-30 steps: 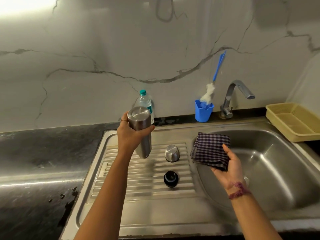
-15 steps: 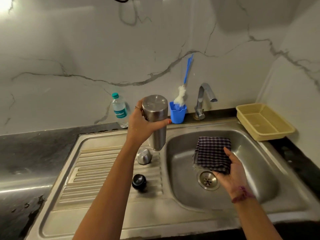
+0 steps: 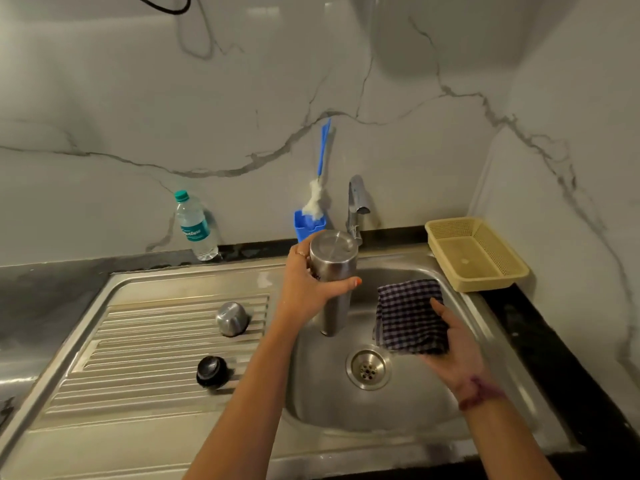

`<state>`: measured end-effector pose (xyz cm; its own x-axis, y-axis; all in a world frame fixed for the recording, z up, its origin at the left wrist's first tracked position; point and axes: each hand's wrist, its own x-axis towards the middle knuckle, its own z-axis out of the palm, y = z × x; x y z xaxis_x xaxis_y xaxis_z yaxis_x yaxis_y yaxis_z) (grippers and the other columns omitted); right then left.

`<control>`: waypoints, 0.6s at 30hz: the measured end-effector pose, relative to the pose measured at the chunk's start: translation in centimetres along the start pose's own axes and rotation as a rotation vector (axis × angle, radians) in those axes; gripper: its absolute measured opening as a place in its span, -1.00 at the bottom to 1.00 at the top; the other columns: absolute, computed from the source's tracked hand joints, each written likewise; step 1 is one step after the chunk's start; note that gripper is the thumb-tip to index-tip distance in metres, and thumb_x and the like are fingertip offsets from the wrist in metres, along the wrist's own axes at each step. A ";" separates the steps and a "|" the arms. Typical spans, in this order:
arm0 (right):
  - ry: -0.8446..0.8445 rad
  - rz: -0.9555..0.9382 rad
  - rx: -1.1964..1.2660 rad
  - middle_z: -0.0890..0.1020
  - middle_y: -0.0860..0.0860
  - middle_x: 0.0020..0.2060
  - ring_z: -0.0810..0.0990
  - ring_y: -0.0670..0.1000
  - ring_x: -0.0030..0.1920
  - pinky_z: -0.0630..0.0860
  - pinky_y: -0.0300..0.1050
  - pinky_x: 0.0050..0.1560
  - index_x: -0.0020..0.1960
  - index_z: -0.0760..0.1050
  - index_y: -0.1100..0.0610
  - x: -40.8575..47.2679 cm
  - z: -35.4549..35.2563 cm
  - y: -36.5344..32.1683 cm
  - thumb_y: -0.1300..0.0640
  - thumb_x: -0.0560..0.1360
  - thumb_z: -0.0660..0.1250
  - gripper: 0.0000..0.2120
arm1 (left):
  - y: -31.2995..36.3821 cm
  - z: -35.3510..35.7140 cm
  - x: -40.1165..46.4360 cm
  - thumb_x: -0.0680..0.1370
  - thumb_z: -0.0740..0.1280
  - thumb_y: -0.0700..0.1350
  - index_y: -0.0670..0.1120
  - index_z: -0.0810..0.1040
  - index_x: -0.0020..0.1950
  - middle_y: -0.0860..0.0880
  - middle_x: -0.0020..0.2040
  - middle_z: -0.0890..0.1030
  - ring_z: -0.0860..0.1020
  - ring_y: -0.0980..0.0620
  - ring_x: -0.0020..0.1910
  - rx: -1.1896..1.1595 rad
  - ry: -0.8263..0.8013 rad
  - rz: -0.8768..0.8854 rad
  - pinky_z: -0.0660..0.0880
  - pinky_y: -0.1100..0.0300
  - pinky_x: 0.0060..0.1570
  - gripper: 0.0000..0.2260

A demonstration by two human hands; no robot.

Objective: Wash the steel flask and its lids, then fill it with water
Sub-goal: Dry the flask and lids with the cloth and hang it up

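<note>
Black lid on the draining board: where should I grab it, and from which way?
Probably from straight above, pinching round its rim. The black lid sits flat on the ribbed draining board, round with open space all around. The steel lid stands apart behind it. Both hands are busy now: left holds the flask, right the cloth.

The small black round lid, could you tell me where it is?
The small black round lid lies on the ribbed steel drainboard, nearer the camera than the domed steel cap.

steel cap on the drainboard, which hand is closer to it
Left. The left hand, gripping the steel flask, is just right of the steel cap. The right hand holds the checked cloth across the basin, farther away.
</note>
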<state>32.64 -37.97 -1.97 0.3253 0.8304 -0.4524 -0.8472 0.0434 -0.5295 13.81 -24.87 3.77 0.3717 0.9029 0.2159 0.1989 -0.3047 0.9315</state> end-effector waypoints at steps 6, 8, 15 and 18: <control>-0.027 -0.074 -0.212 0.65 0.16 0.10 0.60 0.19 0.13 0.50 0.20 0.15 0.23 0.51 0.18 -0.6 0.1 -2.5 0.01 0.56 0.24 -0.66 | -0.3 3.6 -1.3 0.26 0.65 -0.13 0.09 0.24 0.53 0.17 0.31 0.48 0.48 0.15 0.28 -0.086 -0.056 -0.069 0.48 0.16 0.27 -0.06; -0.065 -0.165 -0.322 0.67 0.12 0.07 0.62 0.17 0.10 0.52 0.20 0.12 0.20 0.53 0.11 -1.0 1.1 -3.6 -0.02 0.56 0.24 -0.70 | -0.6 4.5 -1.8 0.24 0.65 -0.16 0.08 0.23 0.52 0.20 0.28 0.48 0.51 0.15 0.27 -0.131 -0.030 -0.095 0.50 0.18 0.23 -0.05; -0.291 -0.547 -0.880 0.70 0.01 -0.09 0.66 0.02 -0.02 0.57 0.01 0.05 0.04 0.59 0.04 -1.0 7.3 -5.4 -0.07 0.55 0.23 -0.76 | -1.0 6.1 -2.6 0.23 0.67 -0.16 0.07 0.43 0.24 0.10 0.16 0.61 0.60 0.16 0.12 -0.135 -0.012 -0.119 0.59 0.13 0.14 -0.32; -0.448 -0.604 -1.160 0.68 -0.10 -0.03 0.62 -0.16 0.00 0.49 -0.25 0.01 0.20 0.54 0.09 -0.4 8.8 -4.4 0.00 0.59 0.22 -0.73 | -1.3 5.5 -2.2 0.20 0.67 -0.07 0.06 0.47 0.23 0.06 0.13 0.65 0.63 0.05 0.11 -0.146 -0.023 -0.111 0.59 -0.05 0.15 -0.33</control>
<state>32.59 -33.62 6.85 0.1647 0.9639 0.2092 0.2787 0.1580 -0.9473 17.77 -28.11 0.50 0.3754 0.9209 0.1045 0.1065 -0.1549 0.9822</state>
